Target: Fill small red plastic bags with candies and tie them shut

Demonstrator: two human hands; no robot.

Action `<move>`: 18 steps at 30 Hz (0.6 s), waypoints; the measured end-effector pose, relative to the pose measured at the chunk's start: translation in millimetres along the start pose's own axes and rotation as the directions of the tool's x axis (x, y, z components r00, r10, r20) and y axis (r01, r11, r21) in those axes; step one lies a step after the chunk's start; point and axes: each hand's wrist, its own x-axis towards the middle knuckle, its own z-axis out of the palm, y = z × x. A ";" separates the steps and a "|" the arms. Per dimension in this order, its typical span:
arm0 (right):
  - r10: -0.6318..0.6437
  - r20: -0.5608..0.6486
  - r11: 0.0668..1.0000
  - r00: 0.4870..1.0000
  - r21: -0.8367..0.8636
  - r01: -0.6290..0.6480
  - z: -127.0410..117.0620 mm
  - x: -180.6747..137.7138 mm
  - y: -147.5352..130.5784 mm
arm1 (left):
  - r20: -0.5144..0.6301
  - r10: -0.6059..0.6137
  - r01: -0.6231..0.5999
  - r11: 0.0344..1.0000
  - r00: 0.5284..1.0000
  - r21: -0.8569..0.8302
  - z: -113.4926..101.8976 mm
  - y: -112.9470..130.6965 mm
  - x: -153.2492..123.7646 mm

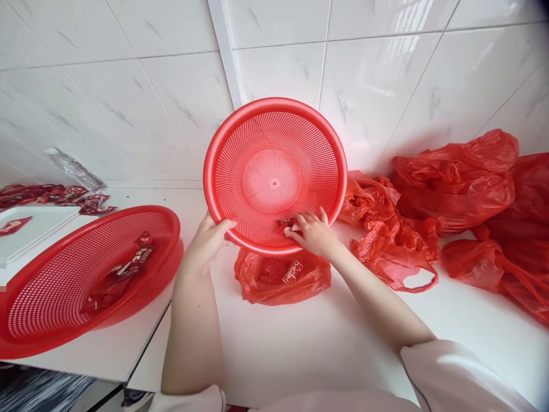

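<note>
A round red plastic colander (274,123) is tilted toward me in the middle. My left hand (210,237) grips its lower left rim, with the thumb over the edge and the other fingers hidden behind. Inside the lower right wall, my right hand (312,230) has its fingers curled on a few small red wrapped packets (283,225); how many it holds is partly hidden. Below the colander an opened red plastic bag (253,286) lies on the white table, with red packets and one white-and-red patterned packet (292,272) inside.
At left stands a larger red colander (47,286) holding several dark red packets (128,266). Behind it are a white tray (47,220), more red packets (72,194) and a clear wrapper (75,167). Red plastic bags (454,177) crowd the right side. A tiled wall (171,86) bounds the back.
</note>
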 end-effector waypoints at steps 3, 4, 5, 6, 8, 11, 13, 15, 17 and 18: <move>-0.048 0.156 0.990 0.987 0.136 0.026 -1.3 -0.1 0.8 | 0.065 0.008 -0.007 1.000 0.998 -0.012 3.5 -1.0 -1.0; -0.075 0.174 0.973 0.982 0.227 0.035 -2.2 0.2 0.5 | 0.085 0.006 -0.004 1.000 0.996 -0.016 4.5 -1.5 -0.7; -0.103 0.170 0.945 0.980 0.323 0.043 -3.0 0.8 0.4 | 0.098 0.003 -0.001 1.000 0.995 -0.021 5.4 -2.0 -0.3; -0.119 0.149 0.910 0.982 0.412 0.048 -3.5 1.7 0.5 | 0.106 -0.001 0.003 1.000 0.994 -0.027 6.1 -2.5 0.3; -0.083 0.072 0.848 0.994 0.529 0.033 -4.4 4.0 1.7 | 0.104 -0.005 0.009 0.999 0.995 -0.037 6.5 -3.1 1.3; 0.084 0.036 0.736 0.996 0.672 -0.087 -10.3 7.0 4.4 | 0.078 -0.013 0.018 0.998 0.997 -0.054 5.6 -3.3 2.2; 0.086 0.140 0.571 0.986 0.804 -0.163 -19.5 7.0 4.9 | 0.046 -0.018 0.021 0.998 0.999 -0.066 4.3 -3.0 2.4; -0.049 0.252 0.417 0.967 0.884 -0.209 -31.3 4.9 3.2 | 0.024 -0.019 0.021 0.997 1.000 -0.072 2.6 -2.6 2.8; -0.214 0.302 0.393 0.929 0.897 -0.201 -42.3 1.7 -0.9 | 0.024 -0.014 0.016 0.997 1.000 -0.079 0.5 -2.4 3.3; -0.278 0.310 0.431 0.909 0.886 -0.170 -46.4 0.2 -3.3 | 0.025 -0.013 0.015 0.997 1.000 -0.080 -0.6 -2.4 3.6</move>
